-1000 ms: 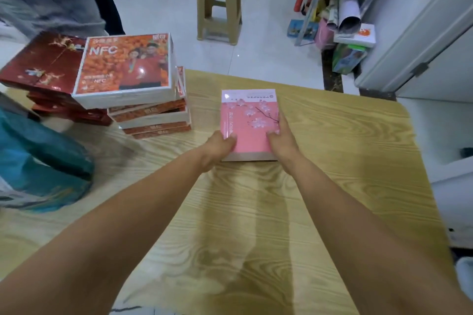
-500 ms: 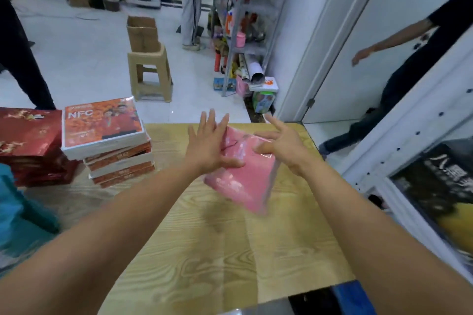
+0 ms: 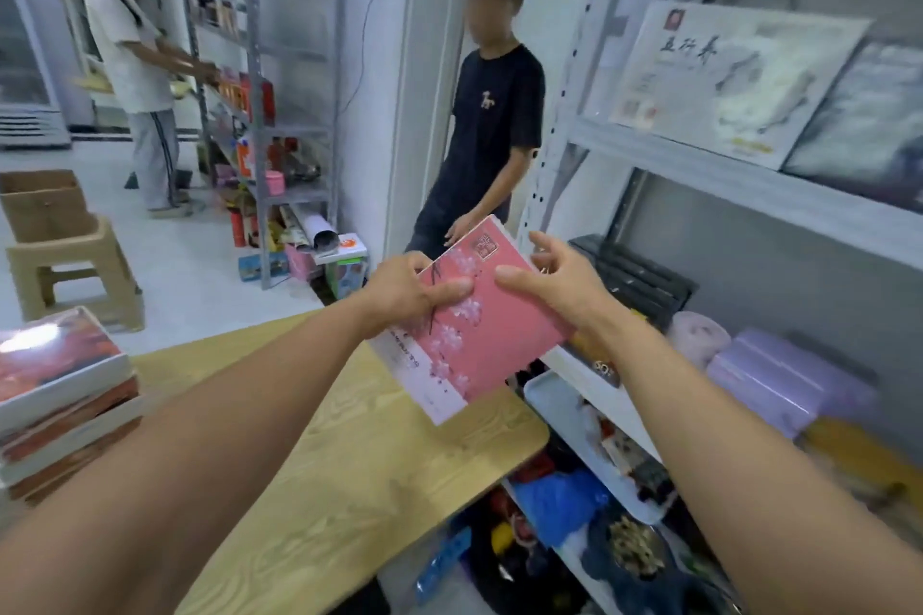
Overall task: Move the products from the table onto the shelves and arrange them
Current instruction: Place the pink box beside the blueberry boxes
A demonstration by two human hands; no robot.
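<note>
Carrying is the step in hand: the box (image 3: pixel 479 340) is off the table (image 3: pixel 349 464) and in the air above its far right corner, between the table and the shelves (image 3: pixel 699 160), touching neither.

The left hand (image 3: pixel 404 295) grips the box's left edge, thumb laid across the pink face and fingers out of sight beneath. The right hand (image 3: pixel 559 285) sits at the right edge with its thumb on the face. Its fingers are half-curled past the edge, and I cannot tell whether they clamp the underside or merely hang there.

The box's long axis runs on a diagonal, from near-left to far-right. The end with the white strip points back and down toward the table; the end with the red seal points up and away toward the shelves. Its printed face tilts up toward the camera, so the box is neither flat nor upright.

The next move, as I judge it, calls for swinging further right and picking a free spot. The lower level already holds purple boxes (image 3: pixel 779 375) and a dark item (image 3: pixel 639 275), so the box needs turning square to the shelf edge before going in. A stack (image 3: pixel 55 395) is on the table at the left, so much of the task seems left to do.
</note>
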